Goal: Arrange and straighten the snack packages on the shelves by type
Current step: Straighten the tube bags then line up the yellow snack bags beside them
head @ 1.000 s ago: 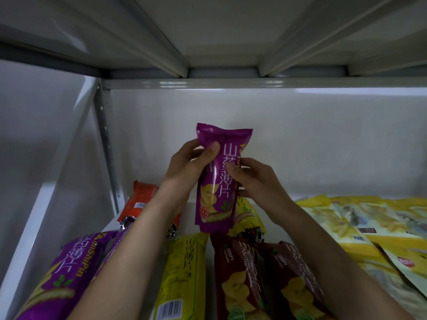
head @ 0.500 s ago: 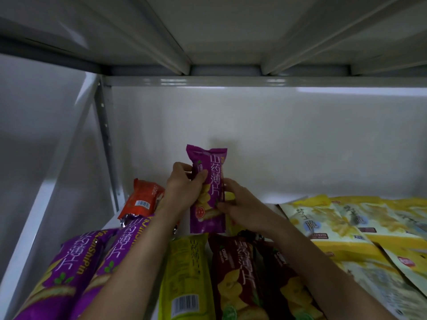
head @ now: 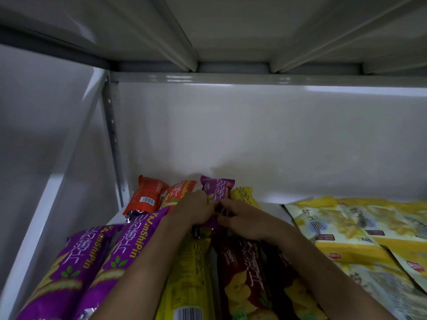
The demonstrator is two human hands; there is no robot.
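two bare arms come up from the bottom of the view. no sleeves show on them. the left hand [head: 195,210] and the right hand [head: 240,218] wear no gloves, no rings and no watch. the left arm [head: 138,269] and the right arm [head: 323,271] are long and smooth. the fingers [head: 225,207] are short and partly hidden, so the nails cannot be seen.
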